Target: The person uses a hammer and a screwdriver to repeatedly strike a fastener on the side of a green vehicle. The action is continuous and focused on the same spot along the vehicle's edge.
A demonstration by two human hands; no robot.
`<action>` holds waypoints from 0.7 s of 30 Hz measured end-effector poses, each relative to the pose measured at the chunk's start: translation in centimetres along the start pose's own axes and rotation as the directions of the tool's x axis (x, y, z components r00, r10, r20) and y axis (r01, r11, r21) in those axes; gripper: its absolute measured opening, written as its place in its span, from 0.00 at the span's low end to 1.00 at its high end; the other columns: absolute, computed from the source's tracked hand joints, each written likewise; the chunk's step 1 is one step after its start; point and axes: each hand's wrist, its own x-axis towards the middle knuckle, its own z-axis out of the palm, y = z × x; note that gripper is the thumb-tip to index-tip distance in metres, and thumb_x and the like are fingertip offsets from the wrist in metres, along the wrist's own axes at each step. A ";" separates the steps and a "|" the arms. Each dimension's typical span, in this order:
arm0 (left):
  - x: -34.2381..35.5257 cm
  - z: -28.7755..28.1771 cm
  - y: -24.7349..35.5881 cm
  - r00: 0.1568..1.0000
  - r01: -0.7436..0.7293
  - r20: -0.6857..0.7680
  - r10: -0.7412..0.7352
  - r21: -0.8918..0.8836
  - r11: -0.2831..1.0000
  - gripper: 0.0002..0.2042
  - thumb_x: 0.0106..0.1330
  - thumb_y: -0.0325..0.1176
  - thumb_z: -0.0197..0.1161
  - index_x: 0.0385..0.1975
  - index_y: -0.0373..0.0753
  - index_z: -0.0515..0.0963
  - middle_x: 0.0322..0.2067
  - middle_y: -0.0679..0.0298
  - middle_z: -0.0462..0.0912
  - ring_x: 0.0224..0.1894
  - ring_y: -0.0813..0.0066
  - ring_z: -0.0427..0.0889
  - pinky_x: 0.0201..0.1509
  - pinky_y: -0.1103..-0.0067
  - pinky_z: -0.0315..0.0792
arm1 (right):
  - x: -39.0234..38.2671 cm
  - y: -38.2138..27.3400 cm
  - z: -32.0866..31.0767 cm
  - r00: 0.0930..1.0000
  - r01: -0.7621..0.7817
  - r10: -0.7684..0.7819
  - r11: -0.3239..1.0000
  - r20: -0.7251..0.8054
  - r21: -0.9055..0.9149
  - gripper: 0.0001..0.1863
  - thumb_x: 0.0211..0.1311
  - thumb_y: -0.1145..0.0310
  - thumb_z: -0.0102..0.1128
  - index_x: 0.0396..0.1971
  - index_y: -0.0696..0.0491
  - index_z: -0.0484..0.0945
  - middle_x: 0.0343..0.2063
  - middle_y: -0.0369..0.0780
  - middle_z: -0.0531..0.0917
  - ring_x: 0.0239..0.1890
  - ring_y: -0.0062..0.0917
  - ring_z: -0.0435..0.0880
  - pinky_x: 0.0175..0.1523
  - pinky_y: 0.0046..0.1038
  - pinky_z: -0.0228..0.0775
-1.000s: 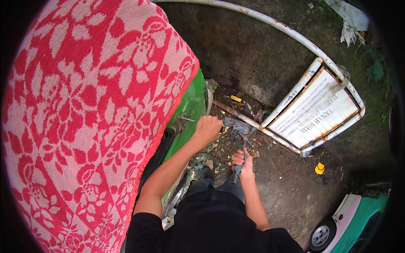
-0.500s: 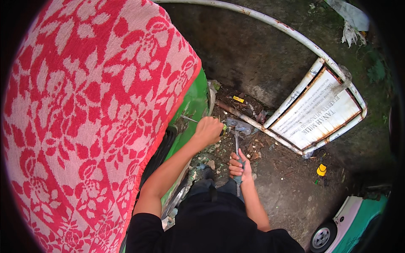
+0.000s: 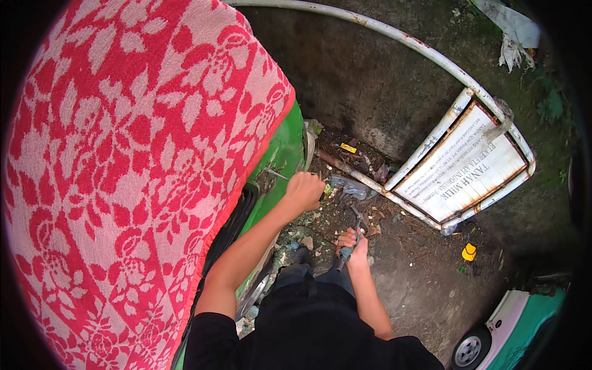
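My left hand (image 3: 305,190) is closed in a fist around a screwdriver (image 3: 277,175), whose thin metal shaft points left. Its tip meets a scraped, flaking patch on the green car body (image 3: 282,151); most of the handle is hidden in my fist. My right hand (image 3: 354,245) grips a hammer (image 3: 358,217) by its grey-blue handle, the head raised just below and to the right of my left fist, apart from it. A red and pink floral cloth (image 3: 142,154) covers much of the car on the left.
A white tubular frame (image 3: 382,24) with a rusty-edged sign panel (image 3: 465,165) leans at the far right. Litter and rubble (image 3: 351,185) lie on the ground ahead. Beyond, a yellow object (image 3: 468,251) lies on the ground, and a white and teal vehicle (image 3: 505,320) stands lower right.
The hammer has come back toward me and tilted, its head drawing away from my left fist. My left hand and the screwdriver have stayed nearly in place.
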 end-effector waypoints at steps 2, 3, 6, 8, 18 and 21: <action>0.0 0.4 -0.1 1.000 0.000 -0.032 0.000 -0.003 1.000 0.06 0.37 0.33 0.66 0.16 0.39 0.82 0.18 0.57 0.82 0.24 0.61 0.84 0.27 0.70 0.77 | -0.2 0.8 0.0 0.999 0.051 -0.051 0.998 -0.008 -0.031 0.23 0.71 0.49 0.42 0.22 0.52 0.68 0.13 0.31 0.64 0.14 0.17 0.62 0.19 0.22 0.59; 0.1 0.3 -0.1 0.999 -0.001 -0.048 0.001 -0.005 1.000 0.06 0.37 0.33 0.66 0.16 0.39 0.82 0.19 0.57 0.82 0.24 0.61 0.84 0.27 0.70 0.77 | -0.7 1.3 0.7 0.985 -0.138 0.153 0.977 0.085 -0.165 0.23 0.71 0.50 0.43 0.22 0.52 0.68 0.13 0.31 0.64 0.14 0.17 0.62 0.19 0.21 0.59; 0.4 -0.5 -0.1 1.000 0.015 -0.005 -0.015 -0.026 1.000 0.06 0.38 0.33 0.66 0.16 0.39 0.82 0.19 0.57 0.82 0.25 0.61 0.85 0.27 0.70 0.77 | -0.9 1.6 2.2 0.918 -0.372 0.381 0.923 0.108 -0.100 0.23 0.71 0.50 0.43 0.22 0.52 0.68 0.13 0.31 0.63 0.14 0.17 0.62 0.19 0.21 0.59; 0.0 -0.3 0.0 1.000 0.017 0.001 -0.017 -0.023 1.000 0.05 0.38 0.32 0.66 0.16 0.40 0.82 0.19 0.58 0.82 0.25 0.61 0.85 0.27 0.70 0.77 | -1.0 0.8 1.9 0.965 -0.248 0.252 0.967 0.069 -0.057 0.22 0.70 0.51 0.45 0.22 0.52 0.69 0.13 0.31 0.64 0.14 0.17 0.63 0.20 0.22 0.60; 0.1 0.0 -0.2 1.000 0.009 -0.013 -0.009 0.001 1.000 0.04 0.38 0.31 0.66 0.16 0.41 0.82 0.20 0.58 0.82 0.25 0.62 0.85 0.27 0.71 0.76 | -1.2 1.6 3.5 0.951 -0.286 0.299 0.946 0.075 -0.153 0.22 0.72 0.50 0.42 0.23 0.52 0.68 0.13 0.31 0.64 0.14 0.17 0.62 0.18 0.20 0.57; 0.1 0.3 -0.2 1.000 0.011 0.003 -0.011 0.012 1.000 0.05 0.38 0.32 0.67 0.16 0.40 0.82 0.20 0.58 0.82 0.25 0.62 0.85 0.27 0.71 0.76 | -1.9 0.4 2.3 0.997 -0.078 0.077 0.991 -0.013 -0.108 0.21 0.71 0.52 0.45 0.23 0.53 0.68 0.14 0.31 0.65 0.14 0.16 0.63 0.19 0.21 0.60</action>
